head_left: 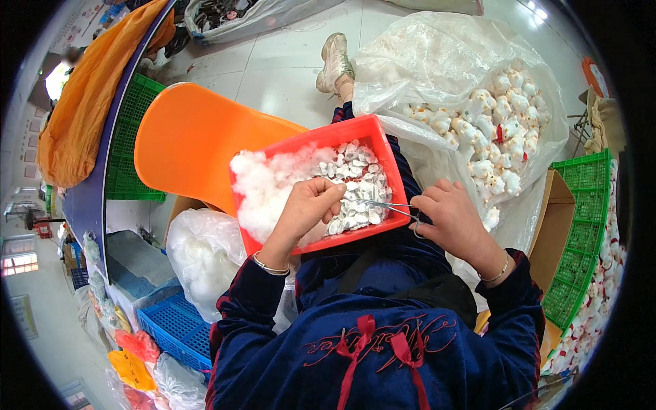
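Note:
A red plastic tray [384,137] rests across my lap. White fluffy stuffing [263,195] fills its left side, and many small white-and-grey pieces [359,171] lie on its right. My right hand [452,220] grips the finger rings of scissor-handled metal forceps [391,204], whose slim jaws point left over the small pieces. Above the middle of the tray my left hand [307,208] is closed in a pinch, thumb against forefinger. Whatever sits between those fingertips is too small to make out. The forceps' tips end just right of the left hand.
An orange chair [198,140] stands left of the tray. At the right, a clear plastic bag [430,58] holds many small white plush toys [488,133]. A cardboard box [552,222] and green crate [586,232] stand beyond it. Lower left are a stuffing bag [205,256] and blue crate [179,326].

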Motion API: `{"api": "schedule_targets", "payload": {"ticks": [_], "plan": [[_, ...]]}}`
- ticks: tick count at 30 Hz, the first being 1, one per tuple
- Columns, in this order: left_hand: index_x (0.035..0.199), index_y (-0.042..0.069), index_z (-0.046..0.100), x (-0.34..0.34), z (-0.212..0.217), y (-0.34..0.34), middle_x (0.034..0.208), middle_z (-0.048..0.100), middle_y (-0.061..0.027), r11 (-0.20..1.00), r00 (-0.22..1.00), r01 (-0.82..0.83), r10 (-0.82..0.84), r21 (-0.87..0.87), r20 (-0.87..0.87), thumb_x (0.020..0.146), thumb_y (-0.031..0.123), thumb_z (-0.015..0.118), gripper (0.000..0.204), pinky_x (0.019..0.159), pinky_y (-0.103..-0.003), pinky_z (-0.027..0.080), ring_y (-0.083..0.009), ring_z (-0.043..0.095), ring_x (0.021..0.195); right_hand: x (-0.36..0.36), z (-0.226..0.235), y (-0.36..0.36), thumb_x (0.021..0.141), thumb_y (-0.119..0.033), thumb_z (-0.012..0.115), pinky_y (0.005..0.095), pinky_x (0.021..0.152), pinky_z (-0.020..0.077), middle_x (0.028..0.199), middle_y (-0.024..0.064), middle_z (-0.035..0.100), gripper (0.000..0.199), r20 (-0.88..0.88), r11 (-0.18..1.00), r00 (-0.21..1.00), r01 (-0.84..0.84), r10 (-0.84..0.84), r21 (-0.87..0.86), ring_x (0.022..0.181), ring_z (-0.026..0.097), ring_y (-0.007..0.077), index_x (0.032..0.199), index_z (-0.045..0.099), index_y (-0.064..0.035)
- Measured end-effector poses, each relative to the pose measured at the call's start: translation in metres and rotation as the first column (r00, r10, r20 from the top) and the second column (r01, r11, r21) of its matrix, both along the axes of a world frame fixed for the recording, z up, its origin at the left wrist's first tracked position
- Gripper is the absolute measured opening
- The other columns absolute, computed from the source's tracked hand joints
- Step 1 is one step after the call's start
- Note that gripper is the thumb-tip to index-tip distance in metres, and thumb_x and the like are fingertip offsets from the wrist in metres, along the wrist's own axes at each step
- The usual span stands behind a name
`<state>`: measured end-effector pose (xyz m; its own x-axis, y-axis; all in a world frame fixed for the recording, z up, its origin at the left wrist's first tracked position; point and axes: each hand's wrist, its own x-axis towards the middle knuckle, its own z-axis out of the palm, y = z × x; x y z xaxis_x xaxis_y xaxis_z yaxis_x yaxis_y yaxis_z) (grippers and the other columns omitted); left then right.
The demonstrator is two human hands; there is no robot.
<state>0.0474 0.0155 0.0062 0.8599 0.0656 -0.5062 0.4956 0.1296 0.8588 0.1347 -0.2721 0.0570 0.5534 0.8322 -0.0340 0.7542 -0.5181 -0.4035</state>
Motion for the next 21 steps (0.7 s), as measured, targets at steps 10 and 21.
{"api": "schedule_targets", "payload": {"ticks": [10,21], "plan": [[0.097,0.0,0.068,-0.007,-0.009,-0.006,0.08,0.069,-0.0048,0.986,0.979,-0.151,0.159,-0.073,0.125,0.096,0.011,0.069,0.011,0.056,-0.021,0.049,-0.0092,0.065,0.067,-0.005,-0.005,0.002,0.073,-0.029,0.086,0.0397,0.081,0.0424,0.092,0.0022,0.065,0.038,-0.142,0.999,0.99,0.015,-0.01,0.034,0.096,0.059,0.025,0.102,0.069,-0.0105],[0.1,-0.002,0.065,-0.012,-0.005,-0.018,0.1,0.07,-0.0115,0.95,0.94,-0.246,0.282,-0.194,0.19,0.098,0.003,0.065,0.005,0.067,-0.026,0.059,-0.0235,0.075,0.093,-0.008,-0.02,0.014,0.072,-0.022,0.087,0.0383,0.062,0.0441,0.069,0.0056,0.06,0.032,-0.403,0.982,0.915,0.088,-0.013,0.168,0.067,0.058,0.0253,0.094,0.071,-0.0053]]}}
